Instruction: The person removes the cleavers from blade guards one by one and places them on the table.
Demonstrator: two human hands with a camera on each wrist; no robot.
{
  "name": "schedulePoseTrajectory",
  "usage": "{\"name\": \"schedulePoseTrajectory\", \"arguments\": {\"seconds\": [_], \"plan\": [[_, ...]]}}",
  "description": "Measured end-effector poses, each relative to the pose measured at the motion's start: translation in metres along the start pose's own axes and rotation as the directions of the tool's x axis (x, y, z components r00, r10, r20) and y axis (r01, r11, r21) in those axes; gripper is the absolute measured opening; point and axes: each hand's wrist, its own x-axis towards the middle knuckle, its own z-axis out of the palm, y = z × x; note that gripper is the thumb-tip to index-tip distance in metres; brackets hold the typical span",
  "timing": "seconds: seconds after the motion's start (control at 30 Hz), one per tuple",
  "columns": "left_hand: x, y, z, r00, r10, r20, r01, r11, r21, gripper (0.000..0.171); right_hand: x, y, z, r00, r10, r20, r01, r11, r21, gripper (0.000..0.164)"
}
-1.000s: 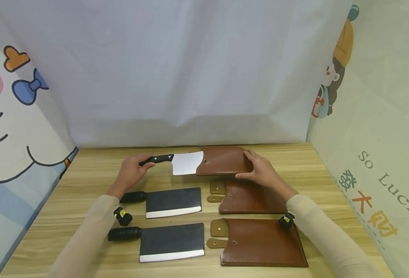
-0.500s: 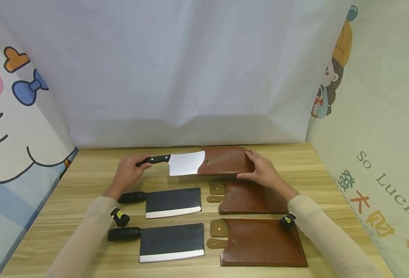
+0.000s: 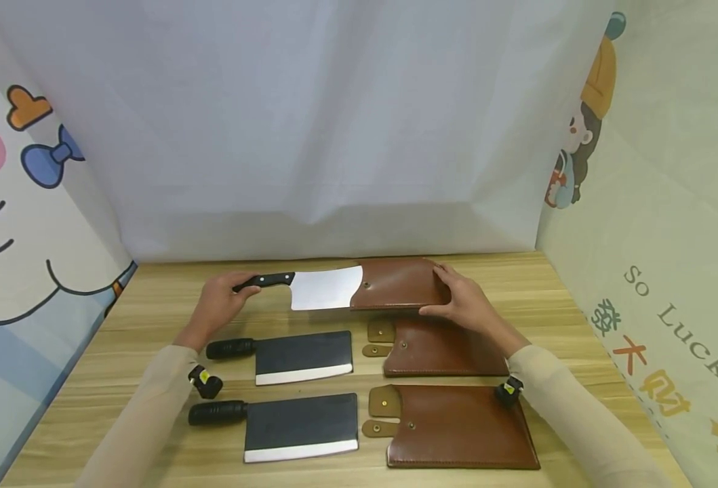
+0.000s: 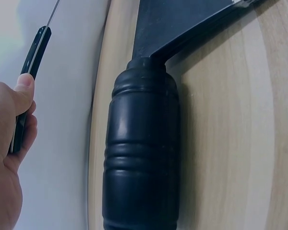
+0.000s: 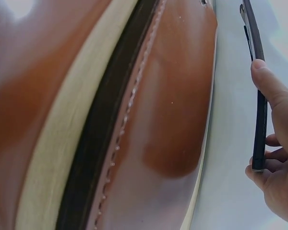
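Note:
My left hand grips the black riveted handle of a cleaver, whose bright blade points right. The blade's front end meets the mouth of a brown leather sheath; whether its tip is still inside I cannot tell. On the far side of that sheath, my right hand holds its closed end between thumb and fingers. Both are lifted off the table, as the left wrist view also shows with the handle in my fist. In the right wrist view the sheath appears edge-on.
Two dark cleavers with black handles lie on the wooden table, one nearer me. Right of them lie two brown sheaths, the nearer one larger in view, with tan snap straps. A white curtain stands behind.
My left hand has drawn the cleaver leftward, and the sheath in my right hand has shifted slightly right. More of the bright blade shows outside the sheath. The things on the table stay put.

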Motion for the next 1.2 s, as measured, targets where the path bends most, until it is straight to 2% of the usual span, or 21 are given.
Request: {"name": "schedulePoseTrajectory", "arguments": {"seconds": [0.57, 1.2], "plan": [[-0.002, -0.013, -0.007, 0.994, 0.095, -0.056, -0.094, 0.995, 0.015, 0.034, -0.002, 0.005, -0.001, 1.000, 0.015, -0.014, -0.015, 1.000, 0.001, 0.104], [-0.009, -0.027, -0.010, 0.992, 0.087, -0.087, -0.087, 0.996, 0.001, 0.033, -0.005, 0.009, -0.007, 1.000, 0.019, -0.023, -0.019, 1.000, -0.005, 0.103]]}}
